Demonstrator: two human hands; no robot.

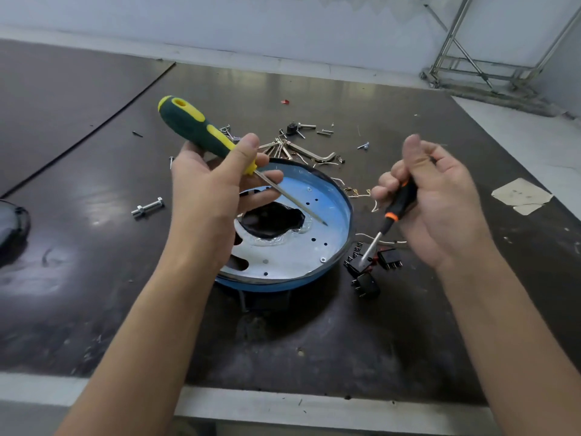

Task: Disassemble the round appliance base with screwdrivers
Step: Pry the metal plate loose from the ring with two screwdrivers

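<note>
The round appliance base (314, 247) lies mid-table, a blue-rimmed dish with a silver perforated plate and a dark hole in its middle. My left hand (207, 196) holds a green and yellow screwdriver (195, 127) above it, the thin shaft slanting down and its tip near the plate by the hole. My right hand (437, 199) grips a small black and orange screwdriver (399, 202) to the right of the base. That tool's tip points down at black switch parts (361, 265) lying beside the rim.
Loose screws, hex keys (314, 152) and bent wires lie scattered behind the base. A bolt with nuts (147, 207) rests at the left. A dark round object (12, 228) sits at the left edge, torn paper (522, 195) at the right. A metal frame (490, 58) stands beyond the table.
</note>
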